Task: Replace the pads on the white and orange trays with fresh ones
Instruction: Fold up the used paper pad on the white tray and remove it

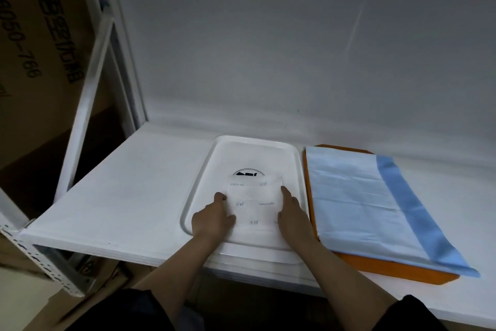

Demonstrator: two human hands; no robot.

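A white tray (206, 169) lies on the white shelf, with a dark round logo partly showing on its floor. A folded white pad (253, 203) with faint print lies in the tray's near half. My left hand (213, 216) grips the pad's left edge, thumb on top. My right hand (294, 215) rests on the pad's right edge, forefinger pointing along it. To the right sits an orange tray (389, 269), covered by an unfolded light blue pad (357, 204) with a darker blue strip along its right side.
The white shelf (120, 196) has bare surface left of the white tray. A white back panel rises behind. A white metal rack post (88, 105) and a brown cardboard box (40, 49) stand at the left. The blue pad overhangs the orange tray's near right corner.
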